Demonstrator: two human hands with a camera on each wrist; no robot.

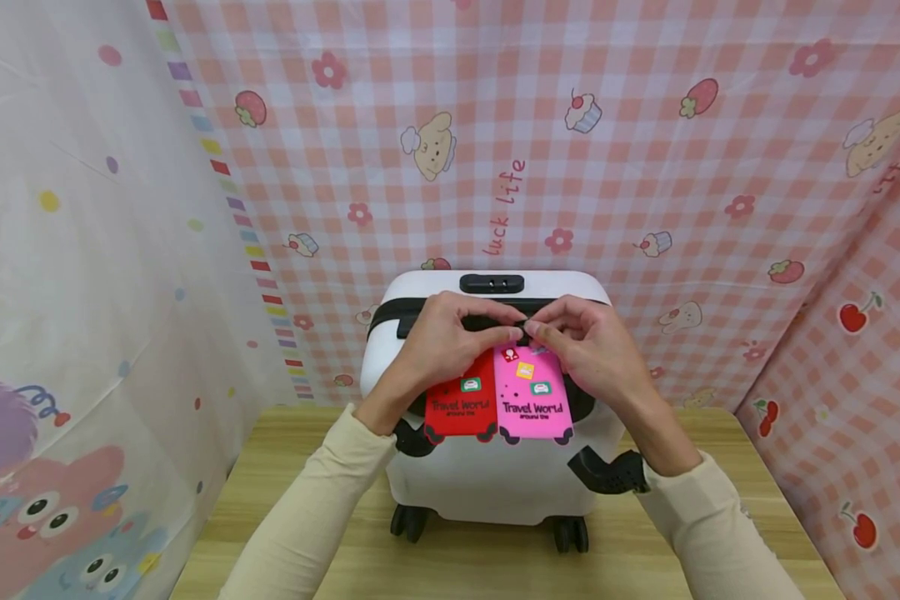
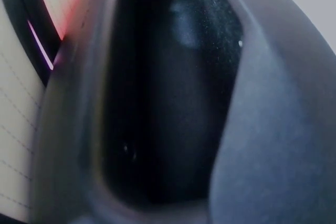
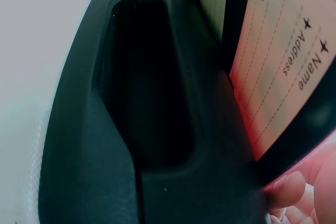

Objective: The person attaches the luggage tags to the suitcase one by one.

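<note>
A white suitcase stands upright, with a red luggage tag and a pink luggage tag hanging side by side in front of it. Just above the tags, my left hand and right hand meet fingertip to fingertip. Both pinch a small black strap at the top of the tags, mostly hidden by the fingers. In the right wrist view, a tag's back shows a white address card, with fingertips below it. The left wrist view is filled by the suitcase's black handle.
A black combination lock is set in the suitcase's top. Its black wheels rest on the wooden table. A pink checked curtain hangs right behind, and a white patterned curtain is at the left.
</note>
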